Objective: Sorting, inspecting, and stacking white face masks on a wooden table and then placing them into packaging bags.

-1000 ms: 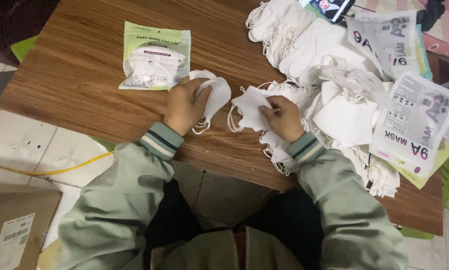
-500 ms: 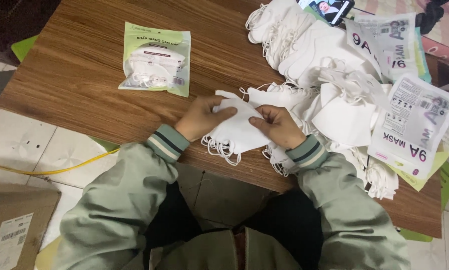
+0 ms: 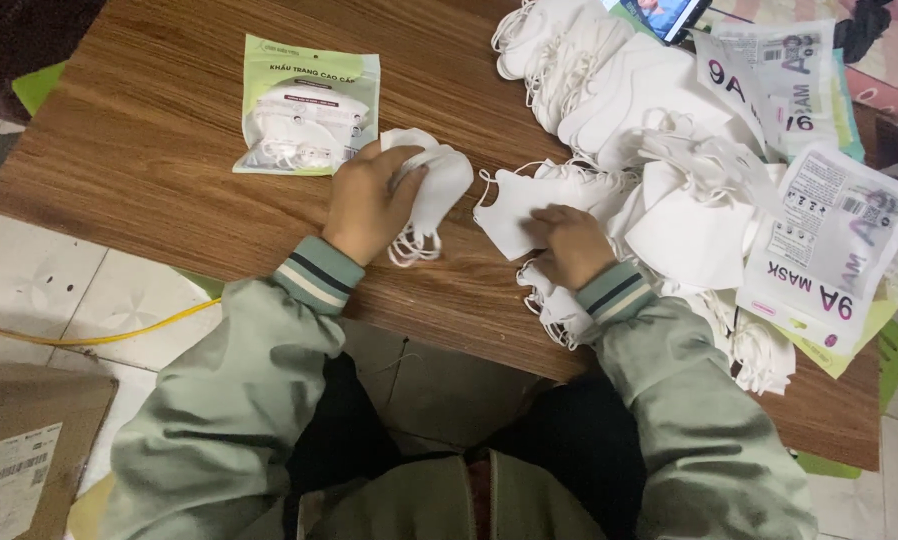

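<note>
My left hand [image 3: 367, 200] grips a small stack of folded white face masks [image 3: 431, 185] on the wooden table [image 3: 159, 130], their ear loops hanging toward me. My right hand [image 3: 567, 240] presses down on a single white mask [image 3: 514, 205] at the edge of a large heap of loose white masks [image 3: 659, 120]. A sealed green-and-clear pouch with masks inside [image 3: 304, 105] lies just beyond my left hand.
Empty printed pouches [image 3: 834, 240] lie over the heap at the right. A phone [image 3: 664, 15] sits at the far edge. A cardboard box [image 3: 24, 450] stands on the tiled floor at the lower left, beside a yellow cord [image 3: 79, 335].
Half a second ago both hands held masks together at the middle. My left hand has since carried its stack left toward the pouch, and my right hand moved right onto a loose mask.
</note>
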